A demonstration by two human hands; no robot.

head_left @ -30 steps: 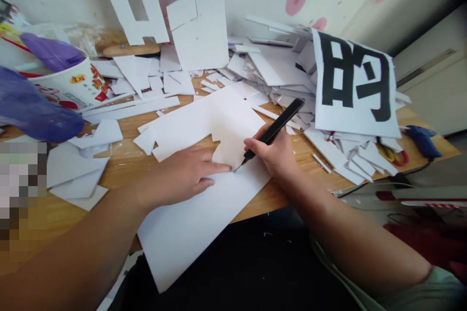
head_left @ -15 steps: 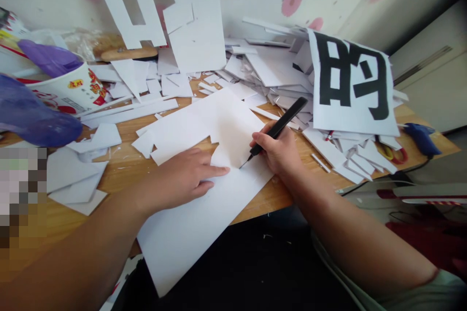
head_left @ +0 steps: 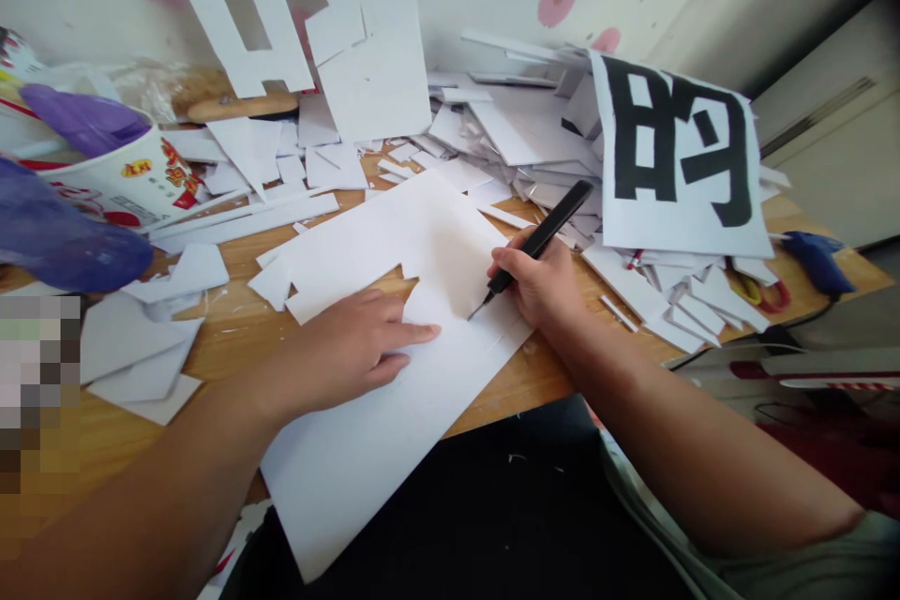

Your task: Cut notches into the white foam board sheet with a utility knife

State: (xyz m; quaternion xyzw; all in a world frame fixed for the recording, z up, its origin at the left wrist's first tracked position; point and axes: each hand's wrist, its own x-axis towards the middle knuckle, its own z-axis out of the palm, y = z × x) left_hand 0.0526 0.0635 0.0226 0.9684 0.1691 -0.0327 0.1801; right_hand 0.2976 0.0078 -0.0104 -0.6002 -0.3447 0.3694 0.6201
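Observation:
A large white foam board (head_left: 366, 450) lies across the table's front edge, with a notch cut in its far left side. My left hand (head_left: 358, 342) rests flat on it, forefinger stretched toward the blade and the other fingers loosely apart. In my right hand (head_left: 545, 281) is a black craft knife (head_left: 541, 234), held like a pen. Its thin blade tip touches the board or hovers just over it, right of my left fingertip. Faint lines show on the board beside my right hand. Under my left hand, part of the board is hidden.
A sheet with bold black characters (head_left: 679, 159) leans on a pile of white offcuts (head_left: 520, 127). At the back stands a cut-out white panel (head_left: 380, 47). A paper tub (head_left: 119, 178) and purple bag (head_left: 63, 225) stand left. Scissors (head_left: 773, 298) and a blue glue gun (head_left: 819, 262) lie right.
The knife tip has shifted slightly right and away from my left fingertip, with more of the blade showing. My left hand stays on the board. The whole view has shifted a little.

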